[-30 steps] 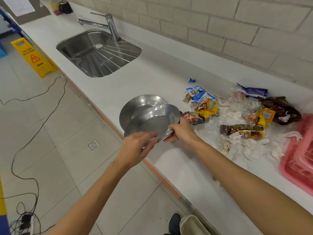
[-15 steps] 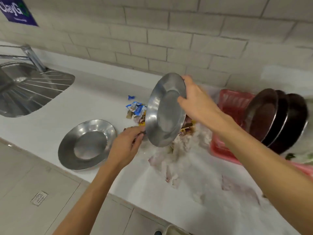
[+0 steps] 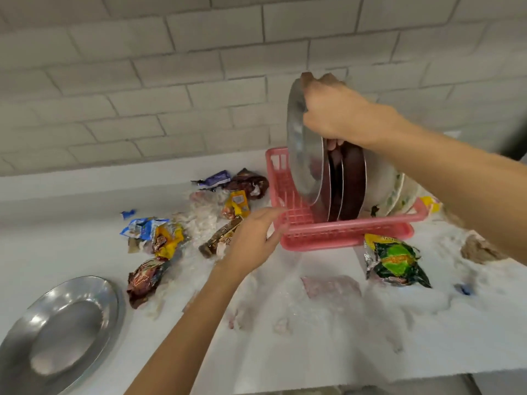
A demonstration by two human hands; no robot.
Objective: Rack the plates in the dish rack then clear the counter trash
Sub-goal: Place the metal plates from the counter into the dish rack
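Note:
My right hand (image 3: pixel 336 112) grips the top rim of a steel plate (image 3: pixel 302 155), held upright over the left part of the pink dish rack (image 3: pixel 342 235). Its lower edge is down among the rack's prongs, next to several dark plates (image 3: pixel 350 181) standing in the rack. My left hand (image 3: pixel 253 240) hovers with relaxed fingers by the rack's front left corner and holds nothing. A second steel plate (image 3: pixel 60 332) lies flat on the white counter (image 3: pixel 285 352) at the lower left.
Snack wrappers (image 3: pixel 159 235) and crumpled clear plastic lie scattered left of the rack. A green and yellow packet (image 3: pixel 396 260) lies in front of the rack's right end. A tiled wall runs behind the counter. The counter's front edge crosses the bottom right.
My right hand carried the steel plate rightwards from above the wrappers and lowered it upright into the rack. My left hand let go of its rim and followed towards the rack's corner.

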